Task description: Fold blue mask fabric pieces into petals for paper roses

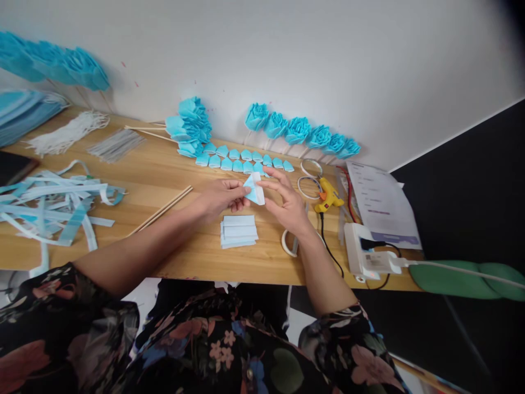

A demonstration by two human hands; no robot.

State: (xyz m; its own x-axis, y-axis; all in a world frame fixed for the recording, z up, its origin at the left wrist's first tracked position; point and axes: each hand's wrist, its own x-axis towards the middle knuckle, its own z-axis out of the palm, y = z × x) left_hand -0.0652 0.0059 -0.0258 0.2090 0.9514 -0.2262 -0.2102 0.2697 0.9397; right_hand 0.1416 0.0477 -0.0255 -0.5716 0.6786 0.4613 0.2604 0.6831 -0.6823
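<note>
My left hand (227,194) pinches a folded piece of blue-and-white mask fabric (251,189), shaped like a triangle with a white band along its right side. My right hand (285,200) is at that white band, with fingertips on it and the thumb by its lower corner; the other fingers are partly spread. Just beyond both hands lie two rows of small blue folded petals (235,158). Below the hands, nearer to me, is a small stack of pale fabric rectangles (238,231).
Blue fabric roses (297,130) on sticks lean along the wall. A yellow glue gun (328,195), tape rolls (309,187) and a power strip (361,251) are at right. Cut strips (61,202), wooden sticks (162,210), wires (116,145) and stacked masks (27,115) lie at left.
</note>
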